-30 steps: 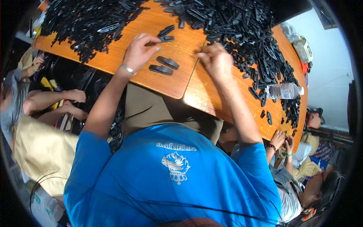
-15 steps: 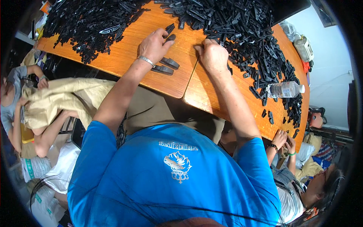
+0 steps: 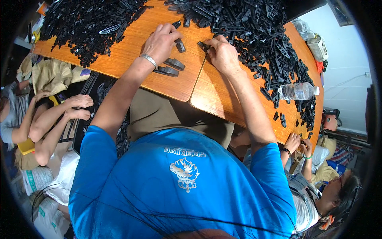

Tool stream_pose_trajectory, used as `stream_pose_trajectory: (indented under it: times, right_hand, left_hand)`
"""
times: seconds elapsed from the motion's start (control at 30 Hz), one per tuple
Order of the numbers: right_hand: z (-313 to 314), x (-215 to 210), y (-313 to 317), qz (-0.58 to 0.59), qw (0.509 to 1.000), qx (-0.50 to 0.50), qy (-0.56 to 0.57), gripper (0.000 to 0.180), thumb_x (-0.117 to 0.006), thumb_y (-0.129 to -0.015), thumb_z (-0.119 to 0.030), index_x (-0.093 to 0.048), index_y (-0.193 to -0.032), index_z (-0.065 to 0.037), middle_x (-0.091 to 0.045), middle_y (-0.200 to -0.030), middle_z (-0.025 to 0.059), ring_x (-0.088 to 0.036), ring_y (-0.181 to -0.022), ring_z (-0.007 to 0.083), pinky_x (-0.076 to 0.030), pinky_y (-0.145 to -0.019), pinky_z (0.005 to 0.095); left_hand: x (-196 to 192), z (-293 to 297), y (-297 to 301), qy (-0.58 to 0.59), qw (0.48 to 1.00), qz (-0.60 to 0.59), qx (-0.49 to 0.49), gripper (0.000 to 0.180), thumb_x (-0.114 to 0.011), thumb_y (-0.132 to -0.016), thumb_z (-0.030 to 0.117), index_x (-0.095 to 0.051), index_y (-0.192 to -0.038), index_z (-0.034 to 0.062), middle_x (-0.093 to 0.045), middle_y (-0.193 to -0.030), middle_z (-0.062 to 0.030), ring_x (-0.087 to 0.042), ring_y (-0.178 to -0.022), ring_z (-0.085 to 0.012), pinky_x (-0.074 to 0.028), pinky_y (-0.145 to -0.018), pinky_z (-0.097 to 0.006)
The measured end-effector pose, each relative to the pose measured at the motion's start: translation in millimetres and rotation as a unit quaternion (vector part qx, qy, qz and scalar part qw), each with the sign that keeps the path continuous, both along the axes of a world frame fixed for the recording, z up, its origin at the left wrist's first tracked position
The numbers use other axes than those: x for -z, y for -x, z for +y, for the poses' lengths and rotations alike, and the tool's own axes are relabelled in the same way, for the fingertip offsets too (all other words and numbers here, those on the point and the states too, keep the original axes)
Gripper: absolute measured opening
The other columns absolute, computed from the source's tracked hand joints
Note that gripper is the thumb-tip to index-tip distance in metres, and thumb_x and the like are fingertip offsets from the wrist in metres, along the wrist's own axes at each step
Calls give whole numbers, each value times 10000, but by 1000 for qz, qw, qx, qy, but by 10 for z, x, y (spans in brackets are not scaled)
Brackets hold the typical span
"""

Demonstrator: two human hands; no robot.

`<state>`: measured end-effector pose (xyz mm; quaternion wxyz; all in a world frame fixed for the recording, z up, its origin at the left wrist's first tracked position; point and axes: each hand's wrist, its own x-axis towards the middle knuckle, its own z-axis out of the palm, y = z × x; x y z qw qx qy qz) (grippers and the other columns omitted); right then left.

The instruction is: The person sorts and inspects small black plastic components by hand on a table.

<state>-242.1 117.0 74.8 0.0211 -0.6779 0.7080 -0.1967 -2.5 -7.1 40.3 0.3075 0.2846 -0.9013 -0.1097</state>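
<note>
My left hand (image 3: 162,43) rests on the wooden table with its fingers curled. One small black plastic part (image 3: 176,24) shows at its fingertips, and a second black plastic part (image 3: 180,46) lies by its thumb. Two longer, rounded black plastic parts (image 3: 174,63) lie side by side next to my left wrist. Across the seam between the table sections, my right hand (image 3: 223,55) pinches a small dark plastic part (image 3: 203,46) between thumb and fingers. How far this part reaches under the fingers is hidden.
Heaps of black plastic parts cover the far left (image 3: 91,28) and the far right (image 3: 274,47) of the table (image 3: 207,95). A clear bottle (image 3: 296,91) lies at the right. Another person's hands (image 3: 293,143) are at the right edge; someone else sits at left.
My right hand now shows a dark part in its pinch, which did not show before. My left hand has shifted slightly. At left, the other person's beige sack has moved back, baring their feet.
</note>
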Motion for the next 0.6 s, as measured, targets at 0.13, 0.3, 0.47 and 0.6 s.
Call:
stream_pose_trajectory:
  times: [0.13,0.3,0.47,0.6]
  right_hand:
    - [-65,-12,-135,2,1000,-7,-22,278,-801,-909,-142,-779,-1181,-89,-713,-1133,155,-733,-1023,396,-598,-898,478]
    - [-234,7,-165,28,995,7,-100,318,-806,-890,-172,-777,-1193,-82,-723,-1137,216,-737,-1061,408,-601,-909,490]
    - [-208,41,-278,-132,991,21,-24,272,-800,-868,-129,-778,-1130,-59,-719,-1052,179,-737,-961,354,-595,-868,458]
    - [-9,113,-428,-240,970,26,7,249,-799,-860,-86,-780,-1107,-58,-691,-972,120,-699,-888,288,-577,-838,411]
  left_hand:
    - [-70,60,-14,-16,1000,-12,-2,298,-819,-867,25,-762,-1148,105,-660,-1174,-84,-626,-1181,-328,-563,-959,-450]
    - [-33,68,-73,-99,995,-22,9,291,-847,-856,68,-755,-1131,88,-689,-1110,-83,-653,-1131,-318,-559,-944,-447]
    - [204,-1,-179,-109,990,89,19,272,-864,-848,85,-778,-1106,72,-711,-1082,-89,-686,-1084,-320,-567,-937,-424]
    - [216,1,-177,-129,988,83,-3,244,-857,-858,86,-786,-1090,60,-713,-1077,-92,-694,-1068,-322,-569,-932,-411]
